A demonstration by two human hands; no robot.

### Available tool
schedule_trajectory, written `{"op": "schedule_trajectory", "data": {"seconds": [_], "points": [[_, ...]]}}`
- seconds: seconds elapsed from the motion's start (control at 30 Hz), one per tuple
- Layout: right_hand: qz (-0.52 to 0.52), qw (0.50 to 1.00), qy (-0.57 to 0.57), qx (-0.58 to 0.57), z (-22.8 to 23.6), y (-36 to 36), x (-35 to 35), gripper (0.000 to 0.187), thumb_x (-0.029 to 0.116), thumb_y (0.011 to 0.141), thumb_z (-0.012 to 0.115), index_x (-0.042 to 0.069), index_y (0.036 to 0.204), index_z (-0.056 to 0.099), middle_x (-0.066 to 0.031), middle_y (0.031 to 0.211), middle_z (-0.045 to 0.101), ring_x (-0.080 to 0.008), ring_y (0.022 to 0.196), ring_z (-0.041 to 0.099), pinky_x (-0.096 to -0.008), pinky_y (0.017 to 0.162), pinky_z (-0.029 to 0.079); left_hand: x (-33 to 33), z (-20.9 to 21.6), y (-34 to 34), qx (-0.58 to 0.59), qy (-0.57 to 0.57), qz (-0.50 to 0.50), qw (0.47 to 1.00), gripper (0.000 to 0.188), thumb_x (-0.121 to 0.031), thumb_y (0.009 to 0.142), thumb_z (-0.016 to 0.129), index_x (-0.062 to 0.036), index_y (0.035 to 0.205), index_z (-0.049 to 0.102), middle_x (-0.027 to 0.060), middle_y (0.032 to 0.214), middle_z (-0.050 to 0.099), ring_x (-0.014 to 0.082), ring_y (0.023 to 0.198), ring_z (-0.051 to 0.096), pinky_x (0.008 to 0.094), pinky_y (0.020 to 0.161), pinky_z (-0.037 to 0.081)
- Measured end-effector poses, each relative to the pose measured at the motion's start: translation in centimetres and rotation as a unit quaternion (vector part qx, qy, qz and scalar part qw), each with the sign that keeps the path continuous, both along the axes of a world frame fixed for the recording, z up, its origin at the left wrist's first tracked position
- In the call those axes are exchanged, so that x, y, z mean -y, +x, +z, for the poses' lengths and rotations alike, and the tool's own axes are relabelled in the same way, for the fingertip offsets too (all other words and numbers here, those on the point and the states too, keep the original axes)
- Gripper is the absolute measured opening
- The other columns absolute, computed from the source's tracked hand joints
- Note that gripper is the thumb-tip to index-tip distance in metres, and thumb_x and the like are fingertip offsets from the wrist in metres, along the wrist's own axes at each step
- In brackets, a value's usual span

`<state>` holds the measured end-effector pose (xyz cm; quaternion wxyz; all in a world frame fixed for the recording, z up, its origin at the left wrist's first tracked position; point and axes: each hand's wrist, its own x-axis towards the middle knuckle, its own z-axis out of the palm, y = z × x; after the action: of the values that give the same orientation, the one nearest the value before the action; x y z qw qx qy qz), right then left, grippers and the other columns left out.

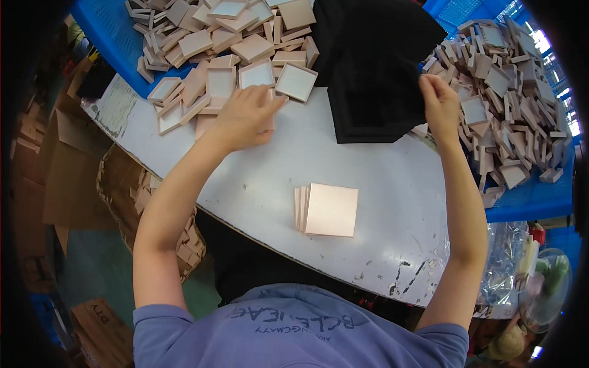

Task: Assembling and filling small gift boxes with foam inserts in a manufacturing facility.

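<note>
My left hand [245, 119] reaches to the front of a heap of shallow square beige boxes [221, 83] with pale insides. Its thumb and fingers close around one of these shallow boxes [269, 122], largely covered by the hand. On the right, my right hand [442, 107] pinches the edge of a black sheet [405, 73] at a tall black stack of sheets or pads. How many layers it holds is hard to make out. Between my forearms lies a small stack of square beige boxes [332, 209], smooth pinkish face up and slightly fanned to the left.
Blue crates stand at the back left [116, 49] and right [534, 211], the right one full of similar boxes [497, 104]. All this surrounds a white worn table [257, 190]. Below its left edge sits a carton [113, 178] with more pieces. Clear plastic film [500, 270] lies at lower right.
</note>
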<state>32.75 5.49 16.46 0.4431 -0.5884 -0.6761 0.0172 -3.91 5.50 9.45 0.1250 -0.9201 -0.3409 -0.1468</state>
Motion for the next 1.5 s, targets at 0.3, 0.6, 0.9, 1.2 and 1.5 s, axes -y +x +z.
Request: {"op": "schedule_trajectory", "data": {"seconds": [0.3,0.6,0.9,1.2,1.5], "points": [[0.103,0.971,0.209,0.06,-0.3,-4.2,10.1,0.007,0.002,0.082,0.06,0.001,0.088,0.063,-0.005,0.077,0.06,-0.0126,0.065,0.052,-0.024,0.059,0.041,12.8,-0.4,6.0,0.426,-0.321,-0.153,0.832,0.048,-0.015,0.059,0.073,-0.0067,0.099,0.047,0.0201,0.123,0.04,0.0323,0.107,0.045,0.0366,0.092,0.037],[0.401,0.878,-0.011,0.262,-2.7,-7.9,15.1,0.022,0.01,0.06,0.062,0.003,0.081,0.063,-0.0029,0.073,0.053,-0.0164,0.057,0.049,-0.0282,0.049,0.039,13.5,-1.8,6.3,0.364,-0.368,-0.082,0.852,0.09,-0.018,0.057,0.072,0.0025,0.135,0.03,0.0195,0.124,0.044,0.0318,0.115,0.045,0.0367,0.098,0.035],[0.308,0.946,0.01,0.102,-3.2,-3.8,11.5,0.015,0.012,0.074,0.067,0.002,0.082,0.061,-0.0088,0.093,0.063,-0.026,0.085,0.061,-0.0328,0.073,0.048,13.9,-0.2,5.5,0.332,-0.311,-0.102,0.885,0.078,-0.022,0.056,0.071,-0.0104,0.129,0.046,0.0166,0.129,0.043,0.0343,0.119,0.041,0.0432,0.097,0.03],[-0.214,0.863,-0.11,0.445,-10.7,14.7,7.3,0.014,0.015,0.076,0.064,0.009,0.088,0.062,-0.0084,0.101,0.06,-0.0303,0.098,0.054,-0.0448,0.081,0.043,14.2,-1.5,6.3,0.339,-0.246,-0.144,0.896,0.059,-0.043,0.066,0.073,-0.0096,0.114,0.061,0.0218,0.134,0.039,0.04,0.121,0.037,0.0473,0.101,0.026],[0.105,0.916,-0.13,-0.363,-1.1,0.2,12.6,0.021,0.009,0.087,0.058,-0.001,0.105,0.054,-0.0019,0.086,0.059,-0.0064,0.078,0.055,-0.021,0.07,0.046,13.7,-2.0,5.6,0.324,-0.254,-0.163,0.897,0.071,-0.035,0.067,0.078,-0.0042,0.123,0.047,0.0276,0.134,0.035,0.0376,0.115,0.048,0.0386,0.091,0.041]]}}
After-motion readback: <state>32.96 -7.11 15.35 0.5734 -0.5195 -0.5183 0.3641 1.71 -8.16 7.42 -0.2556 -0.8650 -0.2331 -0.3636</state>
